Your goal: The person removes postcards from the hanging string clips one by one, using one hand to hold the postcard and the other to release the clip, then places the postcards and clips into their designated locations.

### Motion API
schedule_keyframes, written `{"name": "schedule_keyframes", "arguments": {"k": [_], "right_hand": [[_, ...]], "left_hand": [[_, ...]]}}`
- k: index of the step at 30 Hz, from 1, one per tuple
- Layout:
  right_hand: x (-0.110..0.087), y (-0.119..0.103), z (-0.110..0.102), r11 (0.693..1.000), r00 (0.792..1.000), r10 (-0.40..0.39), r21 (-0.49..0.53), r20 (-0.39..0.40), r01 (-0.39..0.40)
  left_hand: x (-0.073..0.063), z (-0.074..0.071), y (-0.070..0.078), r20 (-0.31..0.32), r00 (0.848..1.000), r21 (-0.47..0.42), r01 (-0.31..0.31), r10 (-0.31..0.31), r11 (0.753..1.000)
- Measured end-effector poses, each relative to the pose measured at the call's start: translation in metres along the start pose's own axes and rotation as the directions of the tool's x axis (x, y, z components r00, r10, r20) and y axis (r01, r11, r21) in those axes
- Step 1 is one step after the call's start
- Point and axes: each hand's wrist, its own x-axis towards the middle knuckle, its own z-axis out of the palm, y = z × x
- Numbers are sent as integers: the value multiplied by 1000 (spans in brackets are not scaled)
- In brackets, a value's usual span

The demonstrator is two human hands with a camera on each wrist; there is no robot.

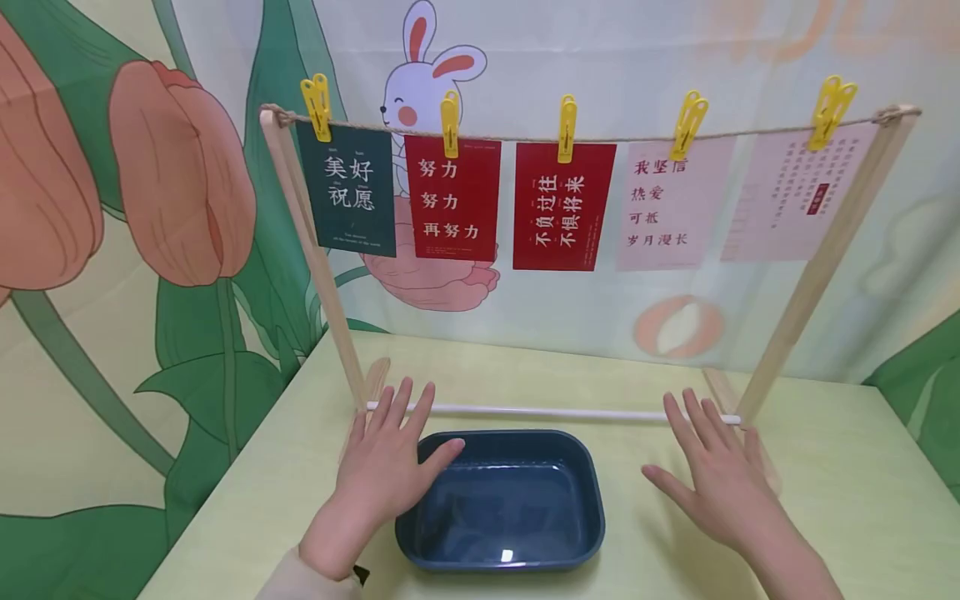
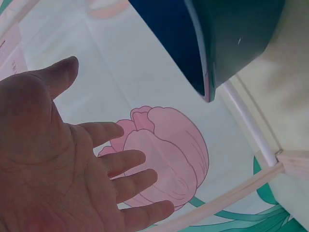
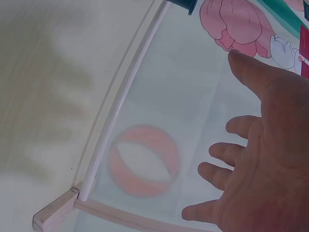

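Both hands are held out with fingers spread and nothing in them. In the head view the left hand [image 1: 382,467] overlaps the left rim of a dark blue rectangular basin [image 1: 596,500]. The left wrist view shows that palm [image 2: 63,164] bare, with the basin's wall [image 2: 236,43] beyond it. My right hand [image 1: 712,475] hovers to the right of the basin, near the right foot of a wooden frame [image 1: 795,308]. In the right wrist view, the right hand [image 3: 260,154] has its fingers apart, and a corner of the basin [image 3: 186,4] shows at the top.
A twine line [image 1: 510,137] runs between the frame's posts. Yellow clothespins [image 1: 567,129] hold several cards on it: a dark green card [image 1: 352,221], a red card [image 1: 457,217], another red card [image 1: 562,250] and pale pink cards [image 1: 667,217]. A white rod [image 1: 540,412] crosses low behind the basin.
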Motion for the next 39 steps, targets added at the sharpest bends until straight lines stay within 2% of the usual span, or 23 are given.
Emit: {"name": "schedule_keyframes", "arguments": {"k": [8, 16, 27, 39], "right_hand": [[11, -16, -2, 1000, 1000, -21, -3, 3, 21], [24, -30, -1, 998, 998, -60, 26, -14, 60], [42, -52, -6, 990, 992, -122, 65, -23, 124], [61, -73, -7, 986, 986, -164, 34, -17, 165]], "left_hand": [[5, -8, -5, -17, 1000, 25, -2, 2, 1000], [6, -22, -7, -86, 996, 32, -32, 35, 999], [8, -46, -6, -108, 993, 10, -51, 52, 999], [6, -70, -5, -93, 990, 11, -105, 106, 994]]}}
